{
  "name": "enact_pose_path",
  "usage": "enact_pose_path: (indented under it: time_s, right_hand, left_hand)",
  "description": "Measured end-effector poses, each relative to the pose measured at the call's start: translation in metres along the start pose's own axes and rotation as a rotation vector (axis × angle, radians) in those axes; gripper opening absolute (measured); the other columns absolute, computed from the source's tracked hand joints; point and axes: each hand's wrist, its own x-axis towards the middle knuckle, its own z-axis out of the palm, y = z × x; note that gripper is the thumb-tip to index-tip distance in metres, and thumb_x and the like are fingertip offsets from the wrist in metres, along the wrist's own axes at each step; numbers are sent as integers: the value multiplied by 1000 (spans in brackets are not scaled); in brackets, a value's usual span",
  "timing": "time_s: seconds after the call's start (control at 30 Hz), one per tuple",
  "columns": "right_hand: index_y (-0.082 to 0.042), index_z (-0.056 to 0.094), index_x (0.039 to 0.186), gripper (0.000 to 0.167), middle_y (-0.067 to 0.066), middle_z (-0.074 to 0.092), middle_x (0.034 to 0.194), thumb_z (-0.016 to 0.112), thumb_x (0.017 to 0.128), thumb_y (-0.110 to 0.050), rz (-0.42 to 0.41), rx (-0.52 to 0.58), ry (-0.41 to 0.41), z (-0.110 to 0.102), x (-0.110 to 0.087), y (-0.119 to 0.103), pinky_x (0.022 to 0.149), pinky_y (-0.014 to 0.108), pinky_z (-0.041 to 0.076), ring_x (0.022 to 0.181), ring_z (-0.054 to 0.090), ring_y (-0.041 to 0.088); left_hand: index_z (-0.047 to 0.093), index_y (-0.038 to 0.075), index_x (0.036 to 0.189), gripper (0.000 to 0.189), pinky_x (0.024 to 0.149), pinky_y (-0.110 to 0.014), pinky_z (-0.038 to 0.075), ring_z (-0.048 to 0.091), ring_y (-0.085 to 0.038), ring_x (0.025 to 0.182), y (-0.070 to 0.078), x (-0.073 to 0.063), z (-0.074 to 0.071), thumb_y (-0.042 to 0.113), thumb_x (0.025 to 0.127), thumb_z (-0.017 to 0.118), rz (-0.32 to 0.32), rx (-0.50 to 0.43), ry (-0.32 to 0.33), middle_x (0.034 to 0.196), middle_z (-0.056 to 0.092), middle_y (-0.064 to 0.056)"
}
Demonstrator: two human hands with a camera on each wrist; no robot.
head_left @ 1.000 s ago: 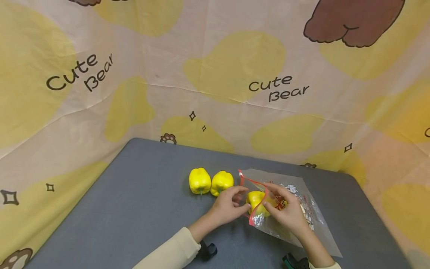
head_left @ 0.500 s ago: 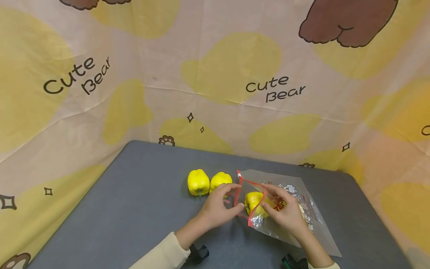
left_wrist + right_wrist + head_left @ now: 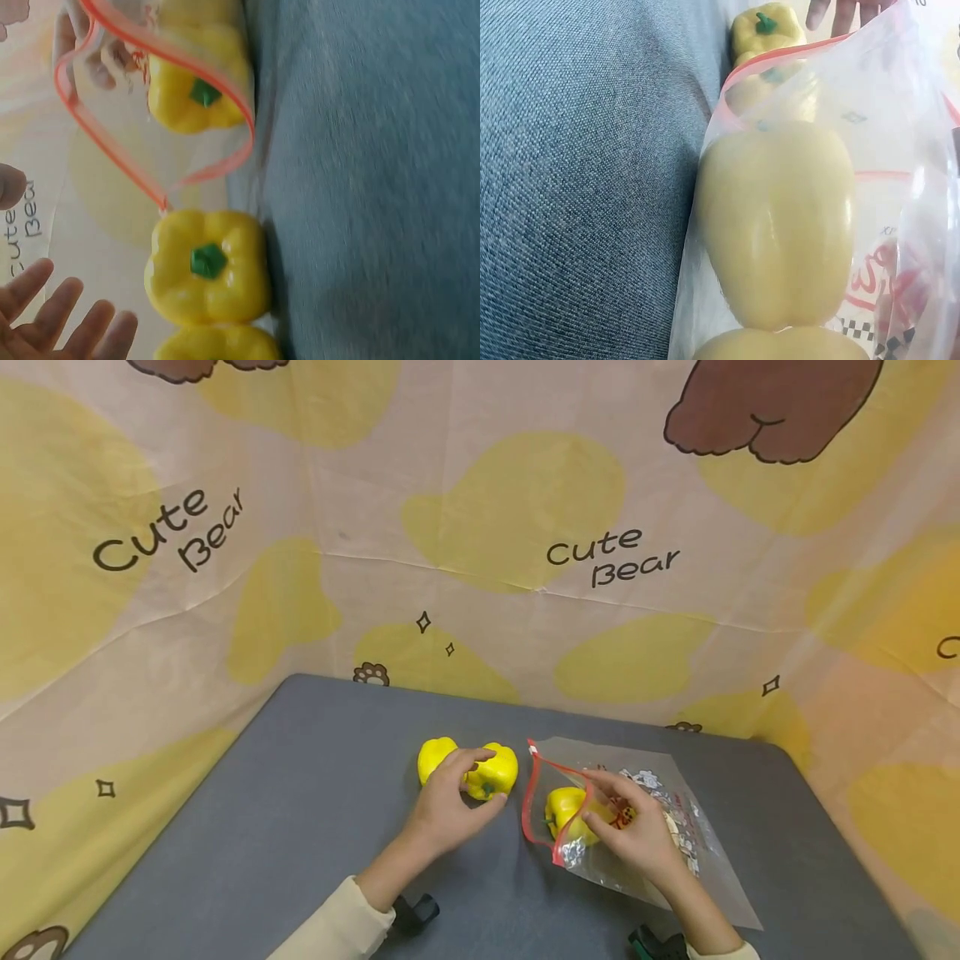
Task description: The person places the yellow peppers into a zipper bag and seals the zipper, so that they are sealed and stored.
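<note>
My left hand [image 3: 447, 802] reaches over a yellow bell pepper [image 3: 497, 772], fingers and thumb spread apart around it. In the left wrist view a gap shows between the fingers [image 3: 67, 322] and this pepper's green-stemmed end. Another yellow bell pepper [image 3: 435, 756] sits against it on the left, partly behind the hand. With its thumb and fingers, my right hand [image 3: 637, 827] holds the clear zip bag [image 3: 720, 868] near its red-edged mouth, which gapes to the left. Inside lies a bell pepper [image 3: 780, 225], stem toward the mouth, with a second pepper [image 3: 780, 349] behind it.
All this is on a grey table [image 3: 300, 827]. A printed cloth [image 3: 480, 485] hangs behind it and along both sides. Dark devices sit at the left wrist [image 3: 416, 914] and the right wrist [image 3: 656, 943].
My left hand has drawn back from the bag's mouth and moved left, over the nearer loose pepper. The right hand keeps its place at the bag.
</note>
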Motion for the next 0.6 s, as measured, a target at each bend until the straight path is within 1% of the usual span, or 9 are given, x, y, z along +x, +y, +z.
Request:
enact_pose_path:
  time_s: [0.07,0.17,0.3,0.47,0.6]
  right_hand:
    - [-16,65,120,56,1,69,102,83,69,-2,4,-5,-2,0,0,-1,66,26,46,78,58,15]
    - [-16,65,120,56,1,69,103,82,69,-1,6,-7,-6,-1,0,-1,66,26,47,79,59,15]
    - [-16,66,120,56,1,69,101,83,69,-1,10,1,-8,-1,0,0,65,26,47,77,58,16]
    - [-15,65,120,57,1,69,97,82,68,1,27,-9,-11,0,0,2,65,27,47,76,57,18]
    - [-11,66,118,55,3,68,96,81,67,5,36,-30,-11,-1,0,-6,65,27,47,76,57,20]
  left_hand:
    - [62,16,122,51,80,-44,53,58,-25,104,-3,1,-4,23,74,78,6,39,39,118,63,-2]
    - [64,19,119,50,83,-44,50,55,-26,104,-7,1,-10,25,72,79,1,109,97,115,63,-4]
    - [65,22,117,50,87,-44,47,50,-26,111,-16,2,-16,30,70,81,-48,174,149,120,60,-3]
    - [65,19,118,53,88,-48,48,47,-29,115,-28,1,-21,32,69,82,-125,190,160,124,56,-3]
    - [63,18,121,59,90,-50,47,45,-31,118,-35,1,-23,33,68,83,-172,209,140,127,53,-5]
